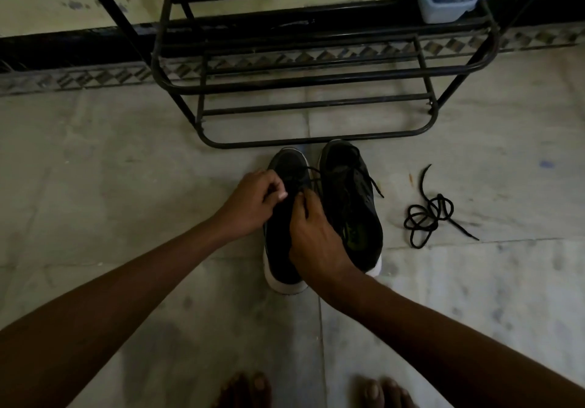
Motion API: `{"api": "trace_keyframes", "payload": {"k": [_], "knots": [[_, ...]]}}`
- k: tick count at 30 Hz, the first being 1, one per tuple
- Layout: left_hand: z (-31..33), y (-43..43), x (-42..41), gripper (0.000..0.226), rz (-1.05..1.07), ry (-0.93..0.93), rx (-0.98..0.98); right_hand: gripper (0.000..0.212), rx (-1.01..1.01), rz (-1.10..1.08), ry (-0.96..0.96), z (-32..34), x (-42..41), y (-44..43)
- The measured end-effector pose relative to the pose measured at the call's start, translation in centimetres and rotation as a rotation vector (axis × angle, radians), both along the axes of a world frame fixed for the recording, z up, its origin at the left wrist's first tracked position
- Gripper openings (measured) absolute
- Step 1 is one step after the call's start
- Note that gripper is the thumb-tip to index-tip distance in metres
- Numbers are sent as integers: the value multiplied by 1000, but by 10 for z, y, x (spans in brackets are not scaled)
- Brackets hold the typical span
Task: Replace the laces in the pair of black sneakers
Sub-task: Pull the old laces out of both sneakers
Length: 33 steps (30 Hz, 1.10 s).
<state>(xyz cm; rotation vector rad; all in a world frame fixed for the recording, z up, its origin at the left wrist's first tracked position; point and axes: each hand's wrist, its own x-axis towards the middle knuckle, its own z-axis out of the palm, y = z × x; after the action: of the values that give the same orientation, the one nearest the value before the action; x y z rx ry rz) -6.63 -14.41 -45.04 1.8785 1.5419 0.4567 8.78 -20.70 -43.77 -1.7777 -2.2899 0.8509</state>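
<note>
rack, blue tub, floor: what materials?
Rack: likely black-painted metal tube, given its thin round bars with bent corners.
Tub: translucent bluish plastic; dark contents show through.
Floor: pale stone or tile, with visible joints and a dull, mottled finish.

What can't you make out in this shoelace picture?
Head view, eyelets of the left sneaker: covered by the left hand and right hand pinching its lace.
Head view, contents of the blue tub: blurred, cut by the top edge.
Head view, lacing of the right sneaker: too dark.
Head view, loose lace: old or new, untellable.
</note>
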Motion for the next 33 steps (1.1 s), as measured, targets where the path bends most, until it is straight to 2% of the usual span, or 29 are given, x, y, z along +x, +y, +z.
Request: {"api": "trace_keyframes", "payload": {"k": [4, 6, 8, 10, 11, 12, 14, 15, 16, 17, 19, 20, 21, 24, 26, 27, 29, 30, 33], "knots": [[4, 10, 2, 14, 141, -81, -92, 71, -9, 4, -12, -1, -4, -3], [8, 18, 2, 16, 228, -250, -241, 71, -7, -9, -12, -3, -4, -3], [15, 25, -2, 8, 303, -511, -416, 72, -3, -26, -4, -5, -3, -4], [21, 31, -9, 18, 316, -647, -483, 71, 13, -35, -19, -8, -2, -5], [22, 32, -12, 26, 305, -611, -439, 71, 18, -40, -28, -9, -2, -5], [24, 33, -15, 32, 287, -495, -322, 72, 15, -52, -28, -10, -2, -5], [25, 34, -22, 35, 277, -120, 62, 75, 2, -72, -30, -11, -3, -5], [25, 35, -25, 32, 300, -4, 212, 77, -1, -74, -36, -11, -3, -4], [24, 36, -30, 27, 339, -6, 264, 79, -2, -69, -45, -11, -3, -5], [25, 38, -32, 22, 411, -132, 188, 79, 1, -61, -55, -11, -4, -4], [28, 38, -29, 11, 595, -559, -213, 77, 4, -53, -62, -12, -5, -3], [29, 36, -28, 8, 623, -707, -346, 76, 1, -58, -59, -12, -6, -4], [30, 34, -28, 12, 588, -716, -383, 76, -1, -63, -59, -12, -6, -4], [27, 28, -40, 18, 255, -419, -260, 75, 4, -61, -48, -12, -6, -4], [30, 29, -53, 4, 3, -115, -238, 74, 5, -60, -51, -11, -6, -4], [31, 31, -60, 8, -77, 95, -235, 74, 3, -58, -57, -11, -6, -4], [33, 36, -74, 24, -153, 515, -168, 75, -9, -49, -63, -10, -6, -3], [32, 39, -80, 26, -169, 665, -126, 75, -10, -44, -65, -9, -6, -3], [27, 40, -90, 22, -183, 980, -90, 74, 4, -41, -72, -8, -5, -3]]}}
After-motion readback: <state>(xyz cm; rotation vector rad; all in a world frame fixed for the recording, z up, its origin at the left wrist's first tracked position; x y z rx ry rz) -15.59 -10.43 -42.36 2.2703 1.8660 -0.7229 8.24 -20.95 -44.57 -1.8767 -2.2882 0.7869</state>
